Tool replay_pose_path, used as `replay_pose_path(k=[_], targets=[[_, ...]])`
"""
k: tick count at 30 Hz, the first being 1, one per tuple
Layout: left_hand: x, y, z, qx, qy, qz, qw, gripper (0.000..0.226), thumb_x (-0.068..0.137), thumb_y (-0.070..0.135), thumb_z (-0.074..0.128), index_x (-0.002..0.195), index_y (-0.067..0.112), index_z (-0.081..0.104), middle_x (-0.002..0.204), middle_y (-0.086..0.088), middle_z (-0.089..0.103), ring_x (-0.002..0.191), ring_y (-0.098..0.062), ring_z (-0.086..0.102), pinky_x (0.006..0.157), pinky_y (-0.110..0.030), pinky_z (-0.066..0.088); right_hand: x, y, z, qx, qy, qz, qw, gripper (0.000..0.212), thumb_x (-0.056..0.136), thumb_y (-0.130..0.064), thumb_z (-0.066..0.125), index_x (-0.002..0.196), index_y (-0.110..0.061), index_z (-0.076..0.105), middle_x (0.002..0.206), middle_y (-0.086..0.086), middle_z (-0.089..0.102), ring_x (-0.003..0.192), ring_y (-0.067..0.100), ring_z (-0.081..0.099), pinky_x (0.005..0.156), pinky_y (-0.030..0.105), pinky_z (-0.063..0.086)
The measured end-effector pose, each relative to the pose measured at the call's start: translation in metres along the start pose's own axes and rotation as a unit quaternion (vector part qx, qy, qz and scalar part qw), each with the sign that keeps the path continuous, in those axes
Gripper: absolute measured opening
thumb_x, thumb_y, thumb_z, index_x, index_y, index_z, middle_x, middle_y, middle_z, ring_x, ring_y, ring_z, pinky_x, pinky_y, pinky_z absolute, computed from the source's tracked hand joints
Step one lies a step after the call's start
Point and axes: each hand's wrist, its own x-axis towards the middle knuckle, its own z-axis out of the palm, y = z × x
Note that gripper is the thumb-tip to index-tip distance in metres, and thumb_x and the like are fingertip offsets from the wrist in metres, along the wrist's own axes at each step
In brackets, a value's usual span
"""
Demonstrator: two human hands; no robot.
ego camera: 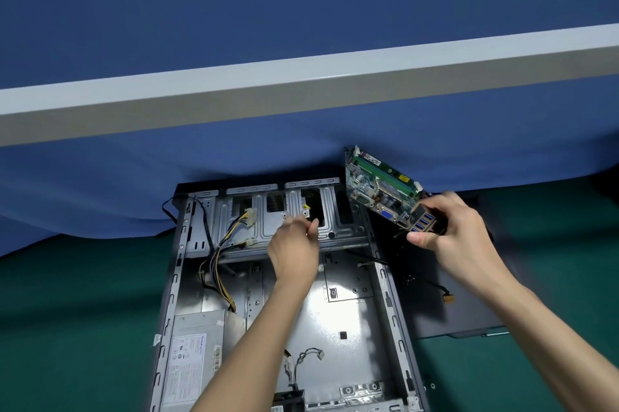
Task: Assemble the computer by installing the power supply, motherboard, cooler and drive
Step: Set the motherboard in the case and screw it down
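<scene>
The blue cloth fills the upper half of the frame, and the green mat covers the bench below it. Your open computer case lies flat at lower centre, with its dark side panel just beside it on the right. Inside, the power supply already sits in the lower left corner of the case, so the first install looks done. The floor of the case is bare metal, so the step in hand is the motherboard.

You hold the motherboard in the air at the right of centre, above the case's upper right corner. It is tilted, with its memory stick toward the cloth. Your right hand grips it by the port edge, fingers and thumb curled round the block with the blue sockets. Your left hand hovers over the drive cage at the top of the case. Its fingers are bent close together, and it is not clear whether they pinch anything. The yellow and black cables run from the power supply up the left side onto the cage.

Next, you probably need to level the board and lower it into the case. Keep the loose cables out from under it.
</scene>
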Motion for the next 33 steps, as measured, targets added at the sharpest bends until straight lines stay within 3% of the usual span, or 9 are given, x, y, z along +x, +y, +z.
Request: replay_pose_path(k=[4, 8, 14, 18, 23, 28, 30, 33], targets=[[-0.007, -0.004, 0.003, -0.015, -0.023, 0.064, 0.998, 0.030, 0.096, 0.040, 0.050, 0.106, 0.019, 0.070, 0.099, -0.003, 0.063, 0.086, -0.027, 0.063, 0.075, -0.033, 0.052, -0.004, -0.004, -0.001, 0.015, -0.005, -0.003, 1.000, 0.036, 0.069, 0.000, 0.081, 0.092, -0.018, 0.060, 0.089, 0.000, 0.052, 0.087, 0.023, 0.052, 0.078, 0.035, 0.039], [-0.011, -0.013, 0.006, 0.003, -0.042, 0.132, 0.990, 0.035, 0.094, 0.040, 0.053, 0.117, 0.018, 0.067, 0.105, 0.002, 0.053, 0.101, -0.018, 0.050, 0.097, -0.028, 0.030, -0.009, -0.007, -0.002, 0.020, -0.007, -0.007, 1.000, 0.034, 0.069, 0.003, 0.081, 0.090, -0.014, 0.061, 0.086, 0.003, 0.051, 0.084, 0.024, 0.051, 0.076, 0.033, 0.037], [-0.012, -0.016, -0.001, -0.008, -0.070, 0.126, 0.990, 0.036, 0.096, 0.040, 0.050, 0.126, 0.023, 0.060, 0.111, 0.002, 0.046, 0.109, -0.017, 0.044, 0.098, -0.029, 0.023, -0.016, -0.010, -0.002, 0.023, -0.010, -0.002, 1.000, 0.031, 0.070, 0.003, 0.080, 0.091, -0.011, 0.061, 0.087, 0.004, 0.051, 0.085, 0.025, 0.052, 0.079, 0.035, 0.040], [-0.009, -0.005, -0.005, 0.003, -0.107, 0.098, 0.989, 0.030, 0.099, 0.020, 0.045, 0.126, 0.016, 0.058, 0.119, -0.003, 0.049, 0.108, -0.023, 0.043, 0.099, -0.033, 0.038, -0.020, -0.011, -0.001, 0.031, -0.008, -0.002, 0.999, 0.031, 0.070, 0.004, 0.079, 0.087, -0.014, 0.060, 0.088, 0.005, 0.051, 0.085, 0.026, 0.053, 0.078, 0.036, 0.040], [-0.001, 0.008, -0.008, 0.008, -0.136, 0.077, 0.988, 0.027, 0.089, -0.003, 0.047, 0.112, 0.004, 0.059, 0.117, -0.013, 0.052, 0.106, -0.030, 0.054, 0.096, -0.040, 0.046, -0.022, -0.012, 0.000, 0.037, -0.012, 0.003, 0.999, 0.031, 0.071, 0.003, 0.079, 0.086, -0.016, 0.060, 0.089, 0.005, 0.051, 0.087, 0.027, 0.053, 0.081, 0.040, 0.042], [-0.003, -0.006, -0.005, -0.128, -0.142, 0.031, 0.981, 0.019, 0.096, 0.015, 0.053, 0.114, 0.013, 0.059, 0.124, -0.005, 0.058, 0.118, -0.028, 0.050, 0.101, -0.041, 0.043, -0.026, -0.013, -0.004, 0.037, -0.008, -0.002, 0.999, 0.032, 0.070, 0.003, 0.079, 0.085, -0.018, 0.060, 0.087, 0.003, 0.050, 0.085, 0.024, 0.052, 0.079, 0.038, 0.041], [-0.006, -0.014, -0.002, -0.173, -0.145, 0.030, 0.974, 0.017, 0.095, 0.020, 0.057, 0.111, 0.015, 0.057, 0.128, -0.001, 0.057, 0.121, -0.024, 0.047, 0.102, -0.034, 0.043, -0.027, -0.013, -0.005, 0.031, -0.007, -0.006, 0.999, 0.031, 0.070, 0.003, 0.079, 0.086, -0.016, 0.060, 0.086, 0.003, 0.050, 0.084, 0.024, 0.052, 0.078, 0.036, 0.040], [-0.010, -0.020, -0.004, -0.213, -0.126, 0.049, 0.968, 0.023, 0.095, 0.016, 0.056, 0.118, 0.015, 0.057, 0.126, 0.003, 0.055, 0.114, -0.017, 0.052, 0.080, -0.004, 0.042, -0.029, -0.014, -0.005, 0.027, -0.005, -0.008, 1.000, 0.030, 0.070, 0.003, 0.079, 0.088, -0.013, 0.061, 0.086, 0.004, 0.050, 0.083, 0.024, 0.051, 0.078, 0.037, 0.040]])
